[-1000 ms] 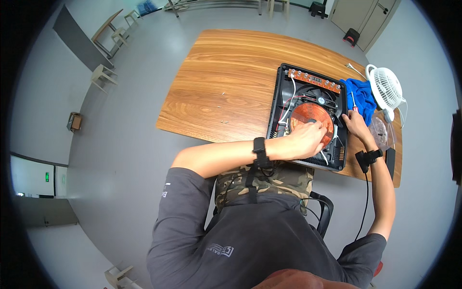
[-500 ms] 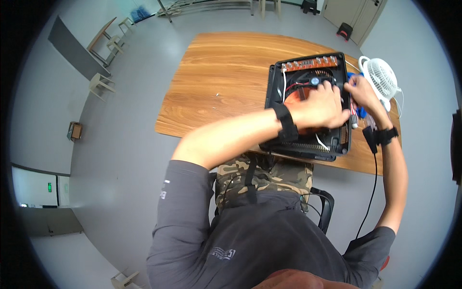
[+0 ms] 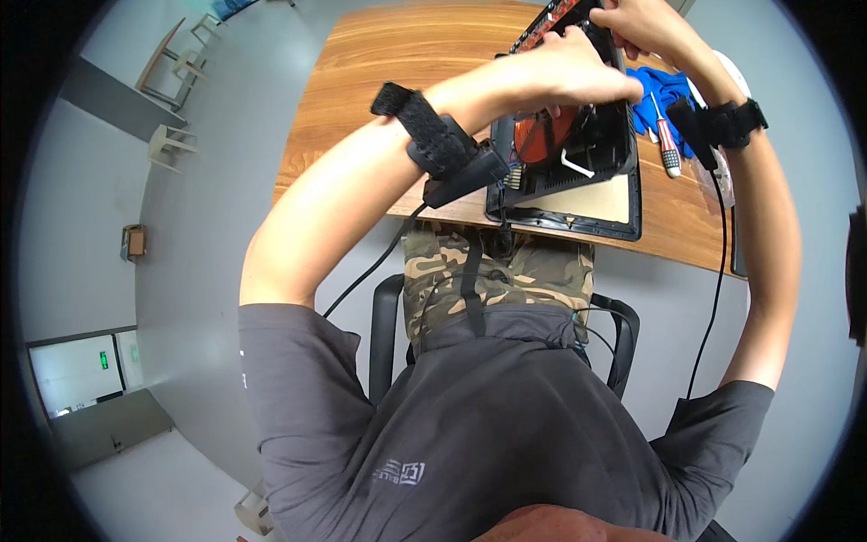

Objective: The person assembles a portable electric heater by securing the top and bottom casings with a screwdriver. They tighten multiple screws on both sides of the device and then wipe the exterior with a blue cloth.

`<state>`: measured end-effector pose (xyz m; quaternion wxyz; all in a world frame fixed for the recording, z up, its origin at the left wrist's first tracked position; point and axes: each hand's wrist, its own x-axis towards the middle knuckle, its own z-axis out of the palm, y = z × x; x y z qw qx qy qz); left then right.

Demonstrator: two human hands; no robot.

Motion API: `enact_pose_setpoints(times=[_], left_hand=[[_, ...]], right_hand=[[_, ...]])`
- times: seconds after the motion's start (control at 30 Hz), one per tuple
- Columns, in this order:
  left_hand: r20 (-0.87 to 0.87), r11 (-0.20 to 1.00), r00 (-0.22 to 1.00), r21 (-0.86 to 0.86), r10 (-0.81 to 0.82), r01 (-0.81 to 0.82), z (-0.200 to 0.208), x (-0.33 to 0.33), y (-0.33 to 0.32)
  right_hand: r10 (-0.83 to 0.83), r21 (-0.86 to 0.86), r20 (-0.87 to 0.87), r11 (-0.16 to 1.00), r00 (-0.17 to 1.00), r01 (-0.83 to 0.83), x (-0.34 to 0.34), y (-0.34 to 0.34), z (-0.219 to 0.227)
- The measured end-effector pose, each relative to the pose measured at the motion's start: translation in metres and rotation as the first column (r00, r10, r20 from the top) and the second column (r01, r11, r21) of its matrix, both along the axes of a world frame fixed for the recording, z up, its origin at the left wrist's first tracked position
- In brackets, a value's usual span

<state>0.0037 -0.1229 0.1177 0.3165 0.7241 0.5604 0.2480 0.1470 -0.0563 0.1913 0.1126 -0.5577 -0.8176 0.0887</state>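
Observation:
An opened induction cooker's black housing (image 3: 623,135) stands tilted at the table's right, its near side raised. Inside are an orange coil (image 3: 540,137), a reddish board (image 3: 547,24) and a loose white cable end (image 3: 578,165). Beneath lies a black-rimmed panel (image 3: 635,210) with a pale inner face. Over the coil, my left hand (image 3: 573,72) is closed on the housing; its bent fingers reach inside and its thumb juts past the right wall. My right hand (image 3: 639,25) is closed on the far right corner. Some fingertips of both hands are hidden.
A blue cloth (image 3: 666,83) and a screwdriver (image 3: 666,146) lie right of the housing, beside clear plastic (image 3: 720,183). A white fan (image 3: 733,70) is mostly hidden behind my right arm. Black cables (image 3: 713,289) hang from both wrist straps. Chair armrests (image 3: 386,334) flank my lap.
The housing has tilted up and shifted away, uncovering the panel below. Both hands have moved farther off with it. My whole view has shifted nearer to my body.

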Motion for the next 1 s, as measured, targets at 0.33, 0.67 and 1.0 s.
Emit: enact_pose_setpoints(times=[0.33,0.67,1.0], left_hand=[[0.425,0.983,0.905,-0.180,0.035,0.046,0.015,-0.068,-0.033],[0.723,0.942,0.686,-0.279,0.079,0.185,0.003,-0.154,-0.030],[0.560,0.924,0.769,-0.369,0.309,-0.103,-0.012,-0.204,-0.055]], right_hand=[[0.070,-0.149,-0.452,0.977,0.889,-0.153,-0.049,0.017,-0.023],[0.010,-0.217,-0.408,0.970,0.913,-0.108,0.008,0.042,-0.138],[-0.101,-0.467,-0.317,0.882,0.943,-0.063,0.003,0.036,-0.166]])
